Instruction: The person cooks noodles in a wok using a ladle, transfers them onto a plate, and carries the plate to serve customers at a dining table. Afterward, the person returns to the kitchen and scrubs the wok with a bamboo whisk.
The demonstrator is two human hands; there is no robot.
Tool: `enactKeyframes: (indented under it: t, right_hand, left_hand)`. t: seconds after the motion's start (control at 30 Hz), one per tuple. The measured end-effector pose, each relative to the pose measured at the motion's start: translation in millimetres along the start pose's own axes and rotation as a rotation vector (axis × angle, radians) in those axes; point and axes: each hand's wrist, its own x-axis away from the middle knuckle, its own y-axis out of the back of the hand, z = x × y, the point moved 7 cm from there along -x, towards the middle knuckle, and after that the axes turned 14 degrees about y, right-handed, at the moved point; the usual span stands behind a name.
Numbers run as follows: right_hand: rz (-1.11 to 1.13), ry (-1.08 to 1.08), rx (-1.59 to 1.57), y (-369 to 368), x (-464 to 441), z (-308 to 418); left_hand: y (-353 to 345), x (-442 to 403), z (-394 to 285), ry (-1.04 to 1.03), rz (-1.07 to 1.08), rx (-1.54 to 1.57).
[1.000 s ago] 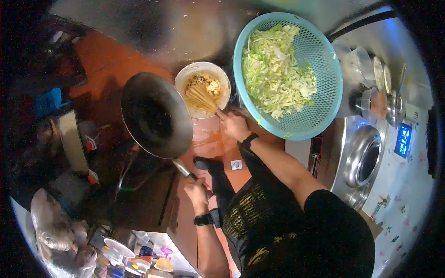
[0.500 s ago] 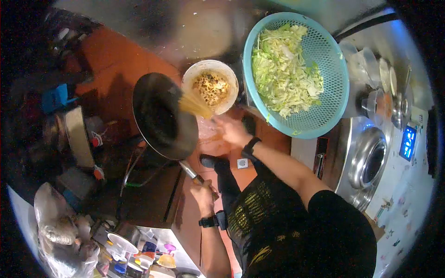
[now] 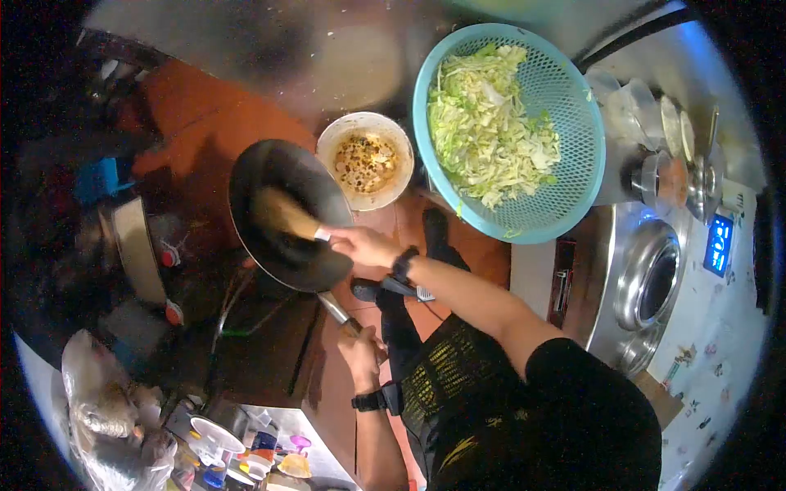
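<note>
My left hand [image 3: 360, 353] is closed around the handle of a dark wok [image 3: 336, 192], which is tilted with its inside facing me. Inside the wok, my right hand [image 3: 364, 245] grips a straw-coloured wok brush [image 3: 296, 219] by its pale end. Its bristles are blurred and lie against the wok's inner surface. Just beyond the wok's right rim stands a white bucket [image 3: 399, 184] with brown and pale scraps in liquid. Further right, a turquoise plastic colander [image 3: 583, 180] holds shredded cabbage [image 3: 491, 123].
A steel basin [image 3: 630, 303] and a lit blue display [image 3: 719, 244] are at the right. Bottles and small kitchen items [image 3: 262, 446] crowd a shelf at the lower left beside a clear plastic bag [image 3: 102, 401]. Red tiles [image 3: 221, 114] cover the floor.
My right hand has moved left with the wok brush, from over the bucket's edge into the wok. My left hand keeps its hold on the handle; the wok has shifted only slightly.
</note>
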Motion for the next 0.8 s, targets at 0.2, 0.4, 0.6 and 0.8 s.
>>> enactKeyframes:
  t: [0.2,0.4,0.6,0.8]
  right_hand:
    - [0.229,-0.521,0.757,65.7,54.6,-65.7]
    - [-0.087,0.002,0.007,5.2,-11.6,8.1]
    - [0.179,-0.322,0.955,66.3,59.8,-66.3]
    - [0.274,0.065,0.635,27.2,69.8,-4.8]
  left_hand:
    - [15.7,10.7,-0.1,-0.068,-0.087,0.092]
    - [8.4,8.1,2.2,-0.081,-0.044,0.056]
    - [14.6,17.8,2.7,-0.061,-0.072,0.096]
    - [13.4,6.5,5.6,-0.010,-0.032,0.089]
